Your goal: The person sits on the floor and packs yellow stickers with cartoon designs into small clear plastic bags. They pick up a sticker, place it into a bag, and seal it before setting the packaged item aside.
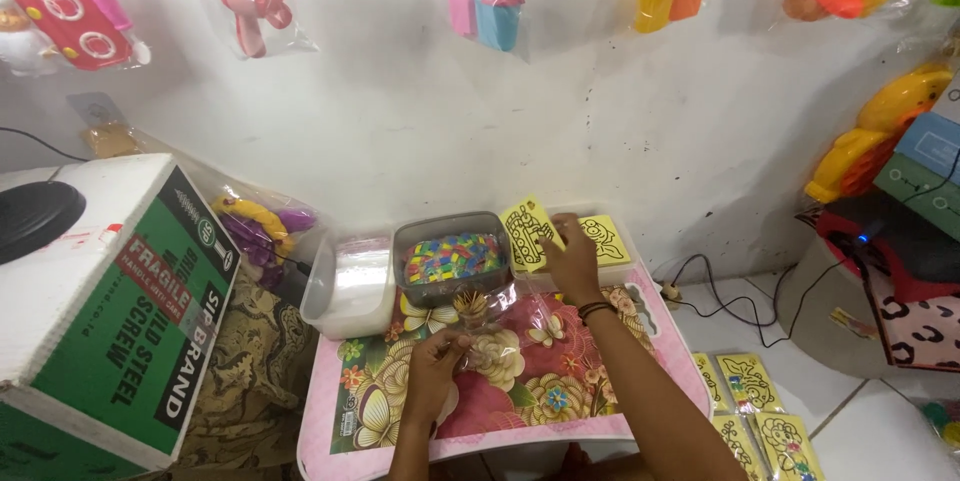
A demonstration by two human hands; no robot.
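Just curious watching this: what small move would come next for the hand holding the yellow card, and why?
Probably bring the card back to the bag. The right hand holds it raised over the tub of coloured bits, while the left hand pinches the clear bag on the flowered table.

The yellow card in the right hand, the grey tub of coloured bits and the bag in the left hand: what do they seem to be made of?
The yellow card looks like thin matte paper or card, flat with a black line drawing. The grey tub seems to be moulded plastic, smooth with rounded corners. The bag at the left hand looks like clear glossy plastic film; it crinkles and glints. The right hand holds the card.
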